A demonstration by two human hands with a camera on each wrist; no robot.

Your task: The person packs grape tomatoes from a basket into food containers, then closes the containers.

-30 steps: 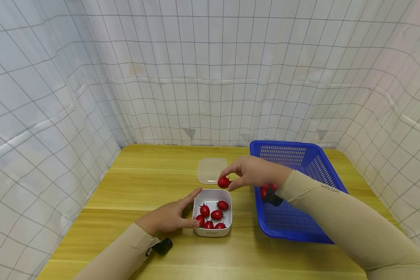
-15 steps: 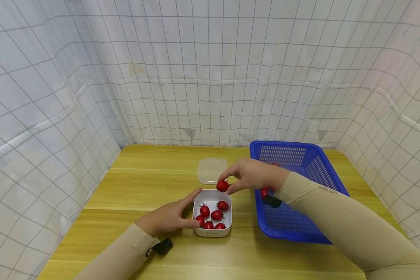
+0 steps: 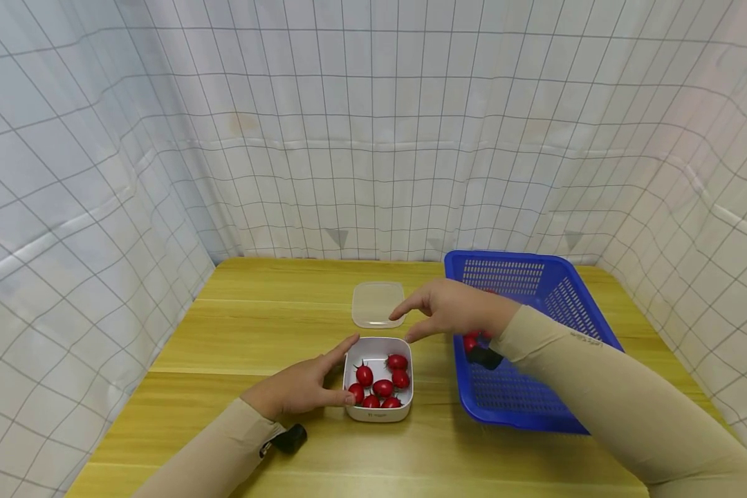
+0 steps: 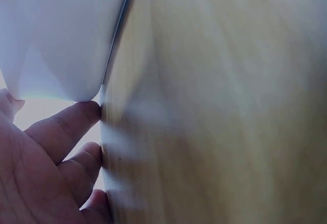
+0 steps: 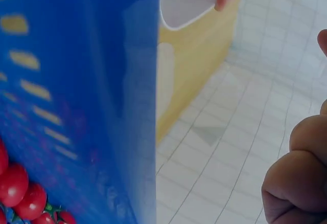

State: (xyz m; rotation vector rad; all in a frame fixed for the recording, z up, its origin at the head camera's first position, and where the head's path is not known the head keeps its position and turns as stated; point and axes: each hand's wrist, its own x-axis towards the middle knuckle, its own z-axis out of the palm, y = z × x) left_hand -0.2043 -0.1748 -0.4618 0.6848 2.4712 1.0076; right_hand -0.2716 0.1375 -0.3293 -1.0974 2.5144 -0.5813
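Observation:
My left hand [image 3: 295,387] holds a small white box [image 3: 380,416] at its left side, thumb over the near rim and index finger along the far corner. Up close in the left wrist view, fingertips touch the white wall [image 4: 56,35]. Inside lie several red cherry tomatoes [image 3: 382,388] with green stems, one of them [image 3: 400,378] against the right wall. Above the box's far right corner hovers my right hand [image 3: 457,308], thumb and index finger apart with nothing between them. Its curled fingers [image 5: 296,183] show at the right of the right wrist view.
A blue slotted basket [image 3: 510,419] stands at the right, under my right forearm. More cherry tomatoes [image 5: 30,201] lie in it. Behind the white box a translucent lid [image 3: 378,302] lies flat on the wooden table [image 3: 261,311]. Grid-patterned curtains [image 3: 373,138] surround the table.
The cherry tomato pinched in my right hand has been let go and has dropped into the box, where the tomatoes have shifted slightly. My left hand has stayed in place.

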